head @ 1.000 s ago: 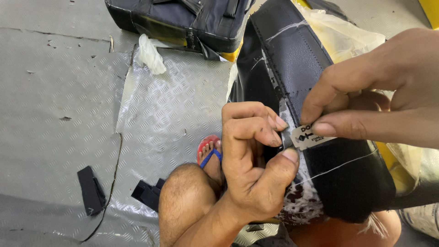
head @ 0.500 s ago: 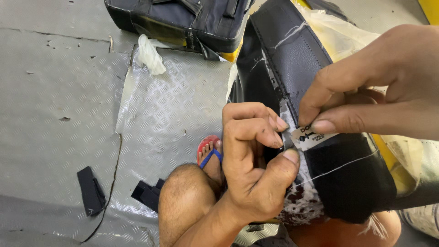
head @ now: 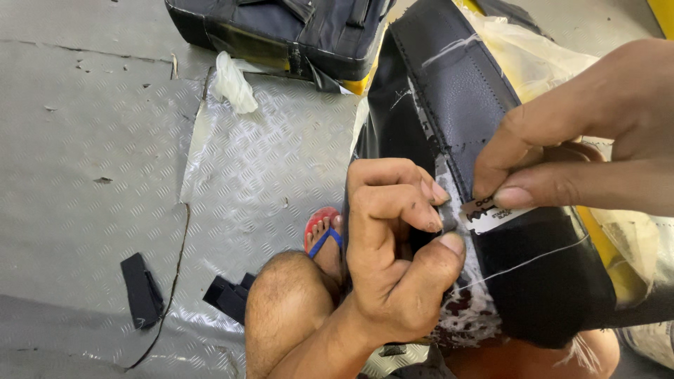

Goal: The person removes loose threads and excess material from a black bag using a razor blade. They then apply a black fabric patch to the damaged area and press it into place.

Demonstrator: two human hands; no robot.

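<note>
Razor blade sits pinched between the thumb and forefinger of our right hand, its edge laid against the seam of the black padded cover that rests across our lap. We close that hand firmly around the blade, with only the lower strip of it showing below the fingertips. Our left hand is closed too, thumb and bent forefinger nipping a small bit of the cover's edge just beside the blade, so the two hands almost touch. A white thread runs slackly across the dark cover below the blade, and pale loose stitching shows along the seam above it. Under the cover we see yellow padding wrapped in clear plastic. Our bare knee rises beneath the left hand, and beyond it our foot wears a red sandal with a blue strap. We sit on a grey patterned metal floor. To the left lie two black fabric scraps, well apart from the hands. At the top rests another black cushion, with a crumpled white piece of plastic just beside it.
</note>
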